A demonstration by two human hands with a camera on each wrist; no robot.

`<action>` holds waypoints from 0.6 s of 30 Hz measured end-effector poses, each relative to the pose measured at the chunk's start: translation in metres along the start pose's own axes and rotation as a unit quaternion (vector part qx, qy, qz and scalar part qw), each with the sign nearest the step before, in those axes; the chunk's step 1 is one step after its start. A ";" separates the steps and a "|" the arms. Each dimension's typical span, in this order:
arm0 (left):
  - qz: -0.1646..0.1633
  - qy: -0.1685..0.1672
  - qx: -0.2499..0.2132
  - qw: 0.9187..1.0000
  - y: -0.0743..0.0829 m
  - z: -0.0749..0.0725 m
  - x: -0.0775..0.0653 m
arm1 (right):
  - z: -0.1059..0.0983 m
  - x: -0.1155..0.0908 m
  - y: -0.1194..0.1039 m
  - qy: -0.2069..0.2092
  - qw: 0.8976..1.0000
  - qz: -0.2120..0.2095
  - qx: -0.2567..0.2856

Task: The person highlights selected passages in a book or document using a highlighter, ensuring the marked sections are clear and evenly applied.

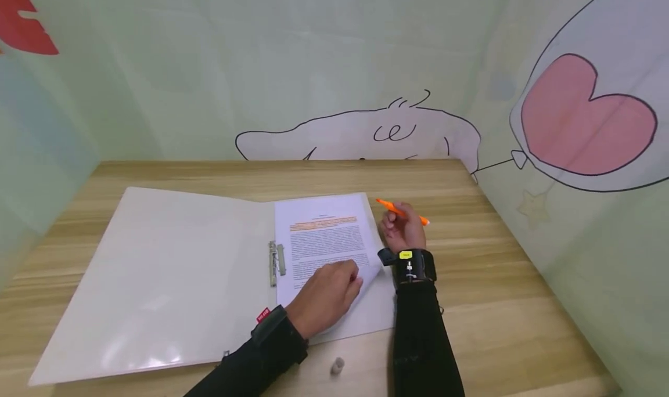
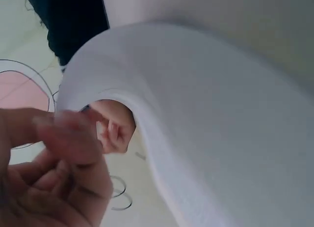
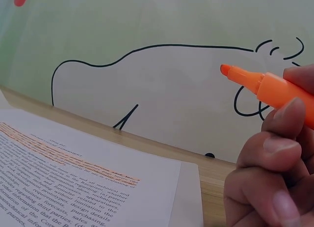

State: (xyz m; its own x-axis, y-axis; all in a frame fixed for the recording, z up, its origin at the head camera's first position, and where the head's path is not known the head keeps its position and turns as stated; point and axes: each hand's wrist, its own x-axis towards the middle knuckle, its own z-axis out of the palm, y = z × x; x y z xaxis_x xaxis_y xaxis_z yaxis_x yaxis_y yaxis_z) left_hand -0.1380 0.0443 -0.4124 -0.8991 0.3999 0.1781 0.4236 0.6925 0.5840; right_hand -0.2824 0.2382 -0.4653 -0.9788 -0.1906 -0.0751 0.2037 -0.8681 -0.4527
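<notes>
A printed sheet (image 1: 324, 207) lies on the right side of an open white ring binder (image 1: 177, 269); its top lines are highlighted orange. My left hand (image 1: 325, 295) pinches the sheet's lower right corner and holds it raised. In the left wrist view the paper (image 2: 221, 114) bends in a broad curl beside the thumb and fingers. Right of the binder, my right hand (image 1: 405, 230) grips an orange highlighter (image 3: 282, 92). Its bare chisel tip points up and left, away from the page.
The binder's metal clip (image 1: 277, 263) stands along the sheet's left edge. Near the table's front lies a small greyish cylinder (image 1: 337, 366). A printed cloth wall (image 1: 313, 66) encloses the back and sides of the wooden table (image 1: 496, 304).
</notes>
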 end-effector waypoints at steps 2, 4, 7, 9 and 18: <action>-0.011 -0.008 -0.012 1.000 0.000 0.002 0.002 | 0.000 0.002 0.001 -0.008 1.000 0.002 0.001; -0.019 -0.012 -0.028 0.999 -0.001 0.004 0.003 | -0.001 0.004 0.002 -0.015 1.000 0.005 0.000; -0.028 -0.013 -0.051 0.998 -0.001 0.006 0.004 | -0.001 0.007 0.003 -0.023 1.000 0.003 -0.008; -0.036 -0.012 -0.065 0.997 -0.001 0.007 0.005 | -0.002 0.008 0.003 -0.022 1.000 -0.003 -0.010; -0.081 -0.017 -0.190 0.978 -0.005 0.008 0.005 | -0.008 0.009 -0.001 0.006 1.000 0.007 -0.012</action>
State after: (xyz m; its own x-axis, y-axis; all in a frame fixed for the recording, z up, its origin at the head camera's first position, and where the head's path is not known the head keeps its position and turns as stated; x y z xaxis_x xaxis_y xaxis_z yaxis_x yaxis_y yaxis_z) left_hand -0.1436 0.0477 -0.4210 -0.9442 0.3274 0.0370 0.1989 0.4769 0.8561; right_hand -0.2914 0.2413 -0.4728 -0.9763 -0.1962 -0.0918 0.2162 -0.8539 -0.4735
